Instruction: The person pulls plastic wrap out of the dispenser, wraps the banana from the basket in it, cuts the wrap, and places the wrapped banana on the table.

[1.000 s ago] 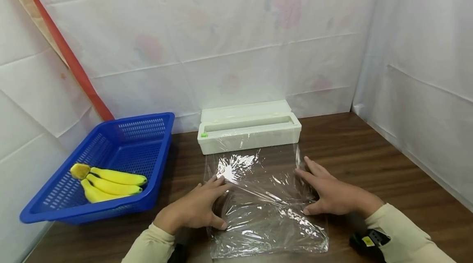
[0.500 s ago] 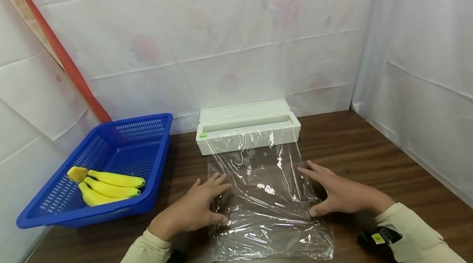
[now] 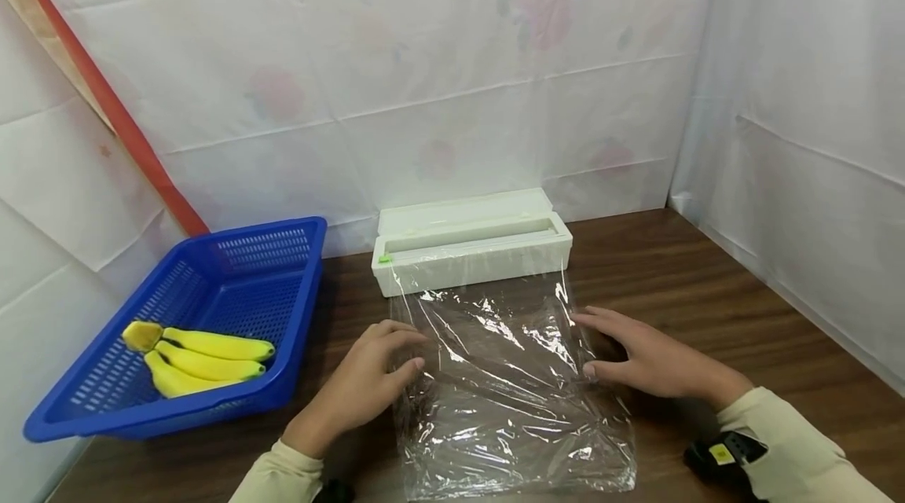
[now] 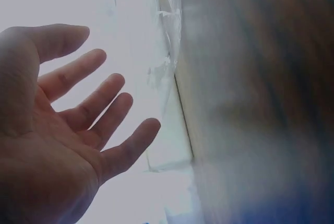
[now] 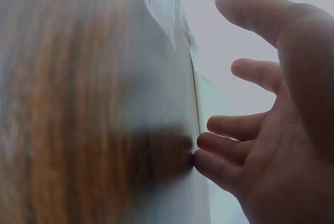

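A wrinkled sheet of clear plastic wrap (image 3: 509,409) runs from the white wrap dispenser box (image 3: 474,263) toward the front of the table. My left hand (image 3: 360,381) is at the sheet's left edge, fingers relaxed and spread. In the left wrist view the same hand (image 4: 68,125) shows an empty palm and loosely bent fingers. At the opposite edge is my right hand (image 3: 646,357), its fingertips right by the film. The right wrist view has the right hand (image 5: 261,125) holding nothing, with its little fingertip low at the wooden surface.
A blue plastic basket (image 3: 311,291) with a bunch of bananas (image 3: 208,354) inside stands at the left. The dispenser's lid (image 3: 463,208) is raised against the white sheet wall (image 3: 438,78). Dark wooden table (image 3: 643,267) lies underneath.
My left hand has drawn slightly left, off the wrap's edge, with its fingers closer together. The right hand has shifted a little right. Shine and creases on the film have changed.
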`<act>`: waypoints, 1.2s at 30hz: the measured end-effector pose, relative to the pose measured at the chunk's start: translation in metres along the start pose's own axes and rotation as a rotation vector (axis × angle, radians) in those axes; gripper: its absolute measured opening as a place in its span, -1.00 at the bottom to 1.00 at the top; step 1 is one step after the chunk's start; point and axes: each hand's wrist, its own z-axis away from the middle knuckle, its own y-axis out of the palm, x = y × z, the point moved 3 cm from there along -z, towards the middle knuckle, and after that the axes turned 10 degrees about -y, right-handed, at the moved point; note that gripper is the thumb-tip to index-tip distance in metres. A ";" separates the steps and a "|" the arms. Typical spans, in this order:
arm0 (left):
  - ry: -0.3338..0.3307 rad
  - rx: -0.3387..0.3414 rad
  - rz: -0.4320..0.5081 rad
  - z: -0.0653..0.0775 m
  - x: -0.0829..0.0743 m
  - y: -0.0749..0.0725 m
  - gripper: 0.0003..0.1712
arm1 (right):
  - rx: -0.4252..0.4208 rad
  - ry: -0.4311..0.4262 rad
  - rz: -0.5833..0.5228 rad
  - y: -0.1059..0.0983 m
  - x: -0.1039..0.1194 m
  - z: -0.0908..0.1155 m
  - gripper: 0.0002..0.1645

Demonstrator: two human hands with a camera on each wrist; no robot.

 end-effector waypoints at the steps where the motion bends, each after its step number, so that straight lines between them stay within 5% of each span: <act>1: -0.002 0.002 0.003 -0.001 0.000 -0.001 -0.70 | -0.014 -0.007 0.006 -0.001 -0.001 0.000 -0.13; 13: -0.089 0.148 -0.060 0.001 -0.005 -0.022 -0.72 | -0.042 0.003 0.029 0.002 -0.003 -0.004 -0.24; 21: 0.004 0.035 -0.221 0.003 -0.010 -0.052 -0.71 | -0.036 0.032 0.030 -0.001 -0.002 -0.003 -0.23; 26: 0.001 -0.028 -0.260 0.007 -0.006 -0.075 -0.72 | -0.041 0.052 0.033 -0.003 -0.002 -0.001 -0.27; 31: -0.055 -0.056 -0.246 0.011 0.008 -0.110 -0.73 | -0.034 0.053 0.019 -0.001 -0.002 -0.002 -0.29; 36: -0.165 -0.011 -0.299 0.014 0.023 -0.136 -0.63 | -0.037 0.053 0.024 -0.001 -0.002 -0.001 -0.30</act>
